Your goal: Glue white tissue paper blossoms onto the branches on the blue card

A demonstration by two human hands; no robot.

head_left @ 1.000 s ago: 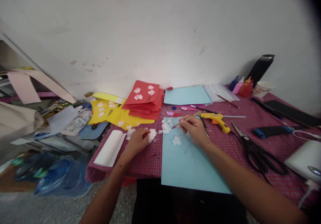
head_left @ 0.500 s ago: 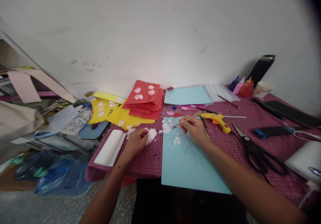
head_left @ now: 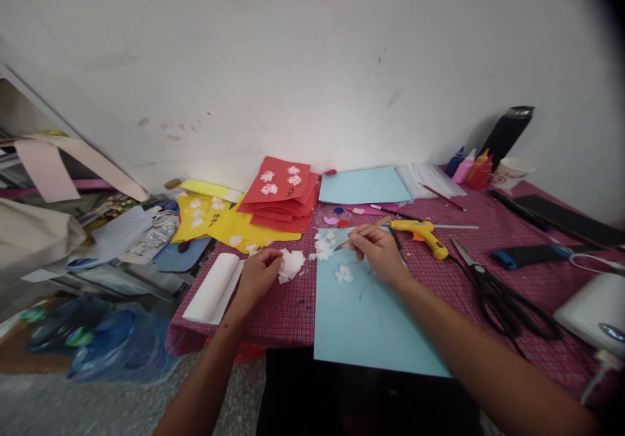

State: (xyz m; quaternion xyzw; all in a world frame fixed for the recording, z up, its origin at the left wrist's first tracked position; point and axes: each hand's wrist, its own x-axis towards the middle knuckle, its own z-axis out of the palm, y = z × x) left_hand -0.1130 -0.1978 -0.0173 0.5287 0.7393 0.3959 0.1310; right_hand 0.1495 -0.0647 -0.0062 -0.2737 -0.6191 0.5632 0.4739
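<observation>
My left hand (head_left: 258, 272) is closed in a pinch at the left side of a heap of white paper scraps (head_left: 291, 263). Whether a scrap is between its fingertips I cannot make out. In my right hand (head_left: 378, 254) is a slim tan tool with a dark pointed tip (head_left: 343, 244). Its tip points down and left, close to a cluster of white paper petals (head_left: 324, 246) on the upper left edge of a light blue sheet (head_left: 375, 332). Lower on the sheet lies a white paper flower (head_left: 344, 274) beside thin drawn lines.
Right of the sheet are a yellow glue gun (head_left: 420, 233), black-handled scissors (head_left: 502, 296) and a blue-black tool handle (head_left: 530, 255). Red cards (head_left: 278, 192) and yellow sheets (head_left: 254, 228) lie at the back left. A white paper roll (head_left: 212, 287) sits near the front left edge.
My left hand has drawn slightly left, showing more of the white scrap heap. My right hand and the pointed tool have stayed almost still.
</observation>
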